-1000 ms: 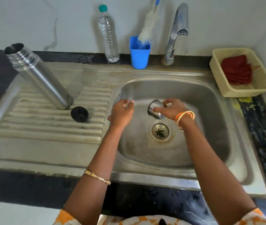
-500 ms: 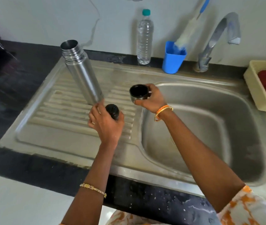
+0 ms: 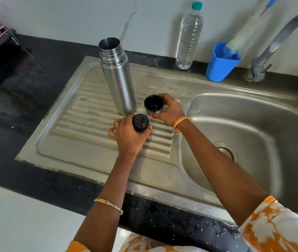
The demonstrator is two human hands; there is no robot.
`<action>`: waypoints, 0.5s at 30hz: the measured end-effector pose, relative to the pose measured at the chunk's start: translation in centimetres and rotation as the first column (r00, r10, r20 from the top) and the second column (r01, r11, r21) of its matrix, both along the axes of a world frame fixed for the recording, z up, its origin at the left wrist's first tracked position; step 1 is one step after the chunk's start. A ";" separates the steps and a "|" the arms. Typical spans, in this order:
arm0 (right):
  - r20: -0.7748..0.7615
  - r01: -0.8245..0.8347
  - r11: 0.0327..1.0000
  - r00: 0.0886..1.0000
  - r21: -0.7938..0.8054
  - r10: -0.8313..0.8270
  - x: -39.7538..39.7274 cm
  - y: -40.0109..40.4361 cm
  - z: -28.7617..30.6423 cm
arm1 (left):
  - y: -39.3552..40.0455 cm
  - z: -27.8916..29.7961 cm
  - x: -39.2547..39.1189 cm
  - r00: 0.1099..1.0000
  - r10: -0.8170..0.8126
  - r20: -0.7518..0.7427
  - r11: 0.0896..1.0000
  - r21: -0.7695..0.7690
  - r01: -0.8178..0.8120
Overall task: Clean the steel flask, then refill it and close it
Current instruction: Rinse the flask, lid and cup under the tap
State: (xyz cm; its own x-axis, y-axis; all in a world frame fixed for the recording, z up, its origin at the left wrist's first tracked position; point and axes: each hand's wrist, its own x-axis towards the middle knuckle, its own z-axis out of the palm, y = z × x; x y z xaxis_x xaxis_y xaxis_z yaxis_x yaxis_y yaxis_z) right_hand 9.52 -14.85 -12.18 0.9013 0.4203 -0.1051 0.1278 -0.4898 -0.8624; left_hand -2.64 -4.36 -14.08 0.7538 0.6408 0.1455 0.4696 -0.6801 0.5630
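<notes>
We find the steel flask upright, uncapped, just beyond both grips. The left hand grips the black stopper; the right hand grips the cup lid.

Open-mouthed steel flask upright on the ribbed drainboard, its mouth unobstructed from above, black stopper and cup lid crowded just in front, water bottle and blue cup ranged behind, sink basin unoccupied apart from the crossing right forearm.
</notes>
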 end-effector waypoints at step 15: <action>-0.046 -0.089 0.986 0.995 -0.139 0.083 -0.5 -0.6 0.3 | 0.3 -0.2 -1.3 0.999 -0.032 -0.004 0.997 -0.073 0.032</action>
State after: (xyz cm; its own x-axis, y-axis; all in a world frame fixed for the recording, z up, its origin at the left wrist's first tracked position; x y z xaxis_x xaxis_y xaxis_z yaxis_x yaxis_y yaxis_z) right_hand 9.06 -15.44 -11.90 0.8561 0.4747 -0.2043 0.1413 -0.5952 -0.7910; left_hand -3.94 -4.10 -14.30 0.7745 0.6253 0.0956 0.4511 -0.6520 0.6094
